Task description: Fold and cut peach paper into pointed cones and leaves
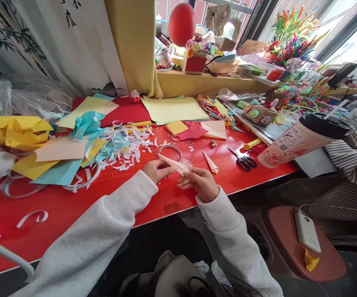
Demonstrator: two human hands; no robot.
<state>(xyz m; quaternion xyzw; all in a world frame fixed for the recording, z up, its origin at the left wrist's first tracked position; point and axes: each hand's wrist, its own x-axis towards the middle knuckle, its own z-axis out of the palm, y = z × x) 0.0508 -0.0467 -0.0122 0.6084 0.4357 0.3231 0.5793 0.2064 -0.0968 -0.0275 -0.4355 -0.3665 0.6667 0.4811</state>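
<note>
Between my hands is a small folded cone of pale peach paper point(171, 161), its narrow tip pointing up and left. My left hand point(156, 170) pinches it along its side. The fingers of my right hand point(200, 181) are closed on its wider, lower right end. Just behind the paper lies a roll of tape point(170, 147), partly hidden by it. A second folded paper cone point(211, 162) rests on the red table to the right of my hands. Farther right are scissors point(243, 159) with black handles, their blades slightly apart.
A large drink cup point(299, 138) leans at the table's right, near a person in striped sleeves point(356, 154). White paper shreds point(128, 150) and coloured paper sheets point(60, 150) cover the left. Yellow sheets point(175, 108) lie at the back. A power bank point(307, 232) rests on a stool.
</note>
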